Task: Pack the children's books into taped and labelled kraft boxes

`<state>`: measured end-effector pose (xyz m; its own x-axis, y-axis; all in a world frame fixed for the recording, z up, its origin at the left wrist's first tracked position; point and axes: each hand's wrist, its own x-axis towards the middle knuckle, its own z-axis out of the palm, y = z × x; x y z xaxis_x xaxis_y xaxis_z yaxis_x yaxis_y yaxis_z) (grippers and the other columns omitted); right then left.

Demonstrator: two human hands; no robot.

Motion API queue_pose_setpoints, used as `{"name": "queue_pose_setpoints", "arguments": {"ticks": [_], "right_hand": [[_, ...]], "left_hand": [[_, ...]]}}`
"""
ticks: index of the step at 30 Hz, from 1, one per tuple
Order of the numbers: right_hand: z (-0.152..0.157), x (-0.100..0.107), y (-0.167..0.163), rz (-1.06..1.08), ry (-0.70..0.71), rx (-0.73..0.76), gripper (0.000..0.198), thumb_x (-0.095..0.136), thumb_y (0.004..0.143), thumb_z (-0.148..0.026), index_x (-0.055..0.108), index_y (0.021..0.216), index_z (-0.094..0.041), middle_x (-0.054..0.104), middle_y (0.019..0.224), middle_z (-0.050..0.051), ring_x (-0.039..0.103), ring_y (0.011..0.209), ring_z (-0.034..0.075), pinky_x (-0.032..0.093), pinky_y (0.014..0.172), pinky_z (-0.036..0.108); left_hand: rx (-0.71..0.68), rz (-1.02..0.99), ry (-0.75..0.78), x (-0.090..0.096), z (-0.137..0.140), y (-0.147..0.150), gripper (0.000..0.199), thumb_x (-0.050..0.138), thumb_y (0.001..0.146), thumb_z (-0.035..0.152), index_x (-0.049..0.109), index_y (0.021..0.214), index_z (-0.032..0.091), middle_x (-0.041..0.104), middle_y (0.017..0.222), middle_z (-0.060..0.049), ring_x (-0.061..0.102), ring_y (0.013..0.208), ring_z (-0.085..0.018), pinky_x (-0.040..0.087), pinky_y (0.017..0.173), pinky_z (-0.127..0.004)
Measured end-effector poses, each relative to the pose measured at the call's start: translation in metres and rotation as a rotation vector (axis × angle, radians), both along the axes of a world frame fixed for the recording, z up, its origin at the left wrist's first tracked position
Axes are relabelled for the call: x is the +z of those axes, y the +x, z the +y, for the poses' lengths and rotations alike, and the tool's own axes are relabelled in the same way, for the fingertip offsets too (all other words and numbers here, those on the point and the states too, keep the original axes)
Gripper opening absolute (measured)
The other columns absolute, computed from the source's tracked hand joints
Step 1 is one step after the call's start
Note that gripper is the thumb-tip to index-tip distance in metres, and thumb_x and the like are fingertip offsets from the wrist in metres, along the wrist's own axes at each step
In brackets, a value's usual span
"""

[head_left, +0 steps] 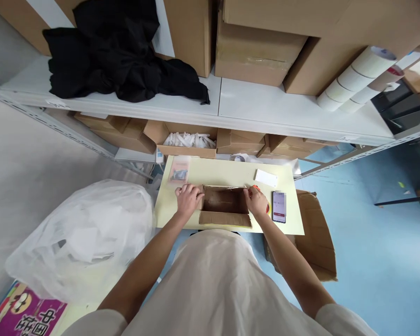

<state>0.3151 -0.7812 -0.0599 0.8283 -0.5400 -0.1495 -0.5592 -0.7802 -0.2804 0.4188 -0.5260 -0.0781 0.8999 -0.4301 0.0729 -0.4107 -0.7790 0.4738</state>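
Note:
On a pale yellow table (217, 169) in front of me sits a small cardboard box (225, 218) with its top open, its dark inside bare as far as I can see. My left hand (188, 200) grips the left edge of the box with curled fingers. At the opposite end my right hand (256, 201) is closed on the right edge. Something orange (255, 187) shows just behind the right fingers, and part of a yellow and red ring (268, 208) peeks out beside that hand, mostly hidden.
A phone (279, 206) and a white slab (266, 178) lie at the table's right; a clear packet (179, 170) lies at back left. Behind rises a shelf (248, 103) with cartons, black cloth (119, 56) and tape rolls (357, 79). A plastic bag (87, 233) bulges at left, a large carton (315, 238) at right.

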Motion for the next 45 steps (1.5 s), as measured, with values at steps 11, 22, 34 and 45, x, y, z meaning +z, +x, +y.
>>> {"name": "queue_pose_setpoints", "arguments": {"ticks": [11,22,34,45], "right_hand": [[-0.026,0.0,-0.014,-0.097,0.186,0.677,0.097,0.07,0.066,-0.057,0.029,0.145,-0.018,0.017,0.155,0.015,0.021,0.139,0.035,0.027,0.107,0.051],[-0.036,-0.018,-0.002,0.202,0.457,0.57,0.145,0.08,0.051,-0.056,-0.028,0.142,-0.025,-0.009,0.156,0.015,0.028,0.136,0.039,0.037,0.101,0.051],[-0.021,-0.033,0.002,-0.003,0.516,0.532,0.131,0.08,0.058,-0.048,-0.014,0.147,-0.029,-0.006,0.157,0.01,0.01,0.144,0.028,0.032,0.109,0.045],[-0.016,-0.026,0.004,0.072,0.441,0.517,0.126,0.077,0.063,-0.045,-0.015,0.147,-0.027,-0.006,0.157,0.011,0.014,0.143,0.032,0.036,0.106,0.048]], "left_hand": [[-0.286,0.084,0.071,-0.003,0.001,-0.014,0.105,0.068,0.06,0.063,0.028,0.144,0.014,0.029,0.149,-0.021,0.028,0.135,-0.038,0.014,0.11,-0.053],[-0.312,0.169,0.202,-0.019,0.006,-0.018,0.133,0.074,0.053,0.058,-0.01,0.147,0.014,0.005,0.155,-0.02,0.008,0.143,-0.036,0.015,0.112,-0.054],[-0.145,0.366,-0.247,-0.048,0.04,0.016,0.11,0.073,0.062,0.053,0.014,0.147,0.014,0.017,0.153,-0.02,0.014,0.142,-0.035,0.022,0.113,-0.05],[0.571,0.408,-0.044,-0.077,0.062,0.121,0.049,0.066,0.075,0.029,0.053,0.117,0.007,0.057,0.122,-0.022,0.045,0.125,-0.035,0.037,0.102,-0.046]]}}
